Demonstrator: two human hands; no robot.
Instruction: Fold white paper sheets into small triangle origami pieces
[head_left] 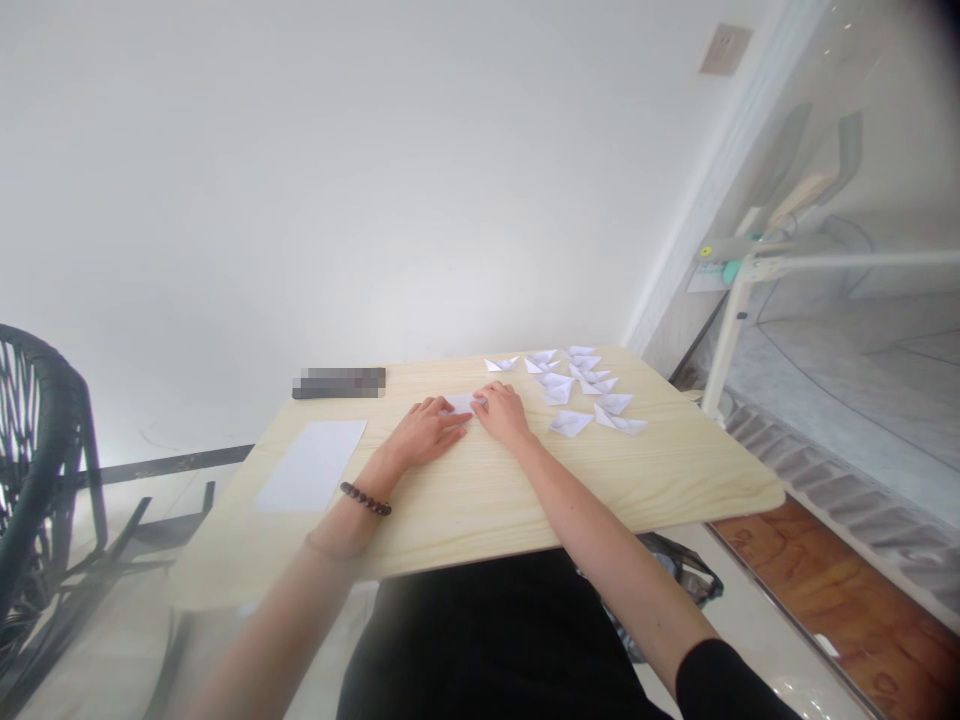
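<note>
A small folded piece of white paper (pixel 462 403) lies on the wooden table between my hands. My left hand (pixel 427 430) holds its left end, with the fingers bent over the near edge. At the other end, my right hand (pixel 501 410) has its fingers closed on the paper, the thumb close to the left fingertips. Parts of the paper are hidden under the fingers. Right of my hands stand several folded white paper boats (pixel 555 388), some touching or overlapping each other.
A stack of white sheets (pixel 313 465) lies on the left of the table (pixel 465 520). Behind it, near the wall, is a dark blurred-out object (pixel 339 383). A woven chair (pixel 37 450) stands at the left, and a white metal frame (pixel 729 340) at the right.
</note>
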